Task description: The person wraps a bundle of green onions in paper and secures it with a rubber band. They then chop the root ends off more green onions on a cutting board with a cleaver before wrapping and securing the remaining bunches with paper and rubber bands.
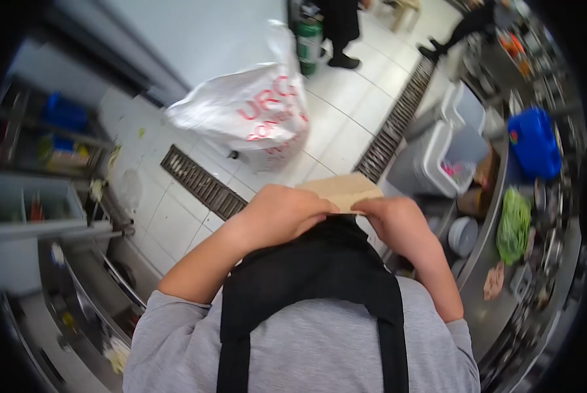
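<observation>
In front of my black apron (306, 262), a flat tan piece that looks like cardboard or brown paper (339, 188) is held at chest height. My left hand (287, 208) is closed on its near left edge, fingers bent over it. Opposite, my right hand (395, 221) pinches the near right edge between thumb and fingers. Its underside is hidden from me, and I cannot tell whether it is folded.
A big white sack with red print (261, 121) stands on the tiled floor ahead. Drain grates (202, 183) cross the floor. Grey bins (431, 154) and a steel counter with lettuce (515, 226) and a blue jug (534, 141) line the right. Two people stand farther off.
</observation>
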The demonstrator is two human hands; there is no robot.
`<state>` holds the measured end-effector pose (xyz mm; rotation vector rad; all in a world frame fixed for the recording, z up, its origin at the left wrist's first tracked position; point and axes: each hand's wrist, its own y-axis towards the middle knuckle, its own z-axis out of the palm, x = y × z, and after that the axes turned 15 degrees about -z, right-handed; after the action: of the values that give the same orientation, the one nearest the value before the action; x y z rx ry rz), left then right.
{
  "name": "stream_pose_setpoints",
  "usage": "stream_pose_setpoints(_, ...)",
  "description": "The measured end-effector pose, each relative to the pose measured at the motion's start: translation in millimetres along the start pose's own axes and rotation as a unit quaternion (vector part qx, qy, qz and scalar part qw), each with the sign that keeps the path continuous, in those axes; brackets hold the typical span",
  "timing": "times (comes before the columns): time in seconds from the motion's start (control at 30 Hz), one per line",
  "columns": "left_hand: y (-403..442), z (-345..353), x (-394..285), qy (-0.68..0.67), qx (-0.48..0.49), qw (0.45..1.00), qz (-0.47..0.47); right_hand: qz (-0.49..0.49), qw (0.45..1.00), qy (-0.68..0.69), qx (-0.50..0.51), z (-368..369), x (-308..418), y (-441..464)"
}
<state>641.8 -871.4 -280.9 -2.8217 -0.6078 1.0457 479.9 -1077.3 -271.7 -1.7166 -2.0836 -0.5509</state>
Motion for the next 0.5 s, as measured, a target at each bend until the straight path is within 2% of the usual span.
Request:
stream_pose_setpoints(0.03, 31.6, 5.5, -0.5, -0.005, 0.029, 0.999, 0.016, 0.025, 1.000, 0.007, -0.016, -10.9, -22.2, -5.1)
stream_pose_setpoints(0.1, 94.4, 11.2, 3.0, -0.024, -0.055, 0.995, 0.076, 0.086, 0.996, 0.014, -0.020, -28.9, -63.4, -13.6)
stream_pose_setpoints(0.17, 153.8, 3.0, 6.4, -0.014, -0.020, 0.995, 0.097, 0.140, 0.990, 0.006, -0.014, -44.0, -110.8, -19.6)
stream_pose_setpoints(0.23, 213.9, -9.5, 7.9, -0.007, 0.030, 0.997, 0.074, 0.179, 0.984, 0.024, 0.000, -57.9, -162.8, -18.3)
stream_pose_setpoints(0.3, 287.3, -13.5, 19.1, -0.031, 0.065, 0.993, 0.093, 0.173, 0.984, 0.005, -0.029, -70.9, -219.4, -11.8)
stream_pose_setpoints(0.4, 418.1, -45.4, 18.1, -0.067, 0.093, 0.992, 0.049, 0.228, 0.968, -0.035, -0.095, -94.1, -311.1, -13.9)
stream_pose_setpoints(0.47, 523.8, -63.6, 34.1, -0.040, 0.070, 0.994, 0.076, 0.300, 0.945, -0.067, -0.115, -119.6, -367.3, -18.1)
stream_pose_setpoints(0.5, 577.9, -73.9, 40.3, -0.013, 0.058, 0.996, 0.060, 0.309, 0.942, -0.068, -0.114, -130.6, -390.9, -22.7)
